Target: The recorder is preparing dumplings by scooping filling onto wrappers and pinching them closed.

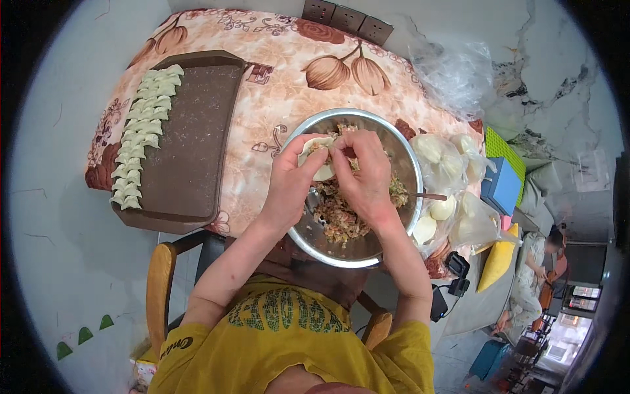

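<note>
A round, pale dumpling wrapper (323, 174) rests in my left hand (287, 184), fingers curled around it and thumb at its edge. Some of the filling shows on it. The thumb and fingertips of my right hand (365, 176) pinch its right edge. Both hands are above a large steel bowl (418, 167) containing chopped meat-and-vegetable filling (341, 220). A spoon handle (430, 196) sticks out over the bowl's right rim. To the left lies a brown tray (190, 151) with rows of folded dumplings (141, 141) along its left side.
Clear bags of round wrappers (436, 157) crowd the bowl's right side. Behind them is a crumpled plastic bag (456, 75). Farther right are a blue box (504, 184), a yellow cushion (499, 259) and a seated person (535, 272). Sockets (348, 20) line the table's far edge.
</note>
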